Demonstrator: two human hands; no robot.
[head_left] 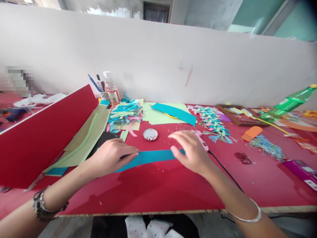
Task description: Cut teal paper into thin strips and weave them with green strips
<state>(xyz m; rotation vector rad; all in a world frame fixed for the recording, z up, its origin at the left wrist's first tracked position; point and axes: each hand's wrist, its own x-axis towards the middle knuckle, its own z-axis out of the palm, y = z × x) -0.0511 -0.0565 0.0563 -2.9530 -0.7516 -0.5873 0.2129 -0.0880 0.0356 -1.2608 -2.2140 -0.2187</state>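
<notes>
A long blue paper strip point(151, 157) stretches between my two hands just above the red tabletop. At its left part, my left hand point(112, 157) is closed, thumb and forefinger pinching the strip. My right hand point(192, 153) is at the strip's right end, thumb and fingers apart. Behind that hand lies a pink tool point(203, 142) with a black cord, partly hidden. A small round white lid point(150, 134) with dark specks rests beyond the strip.
Cut paper strips point(125, 114) are heaped at the back left, near a pen cup point(104, 95) and clear bottle point(113, 91). A red board point(49, 135) stands left. A woven paper piece point(213, 120), orange paper point(252, 133), and green bottle point(288, 104) lie right.
</notes>
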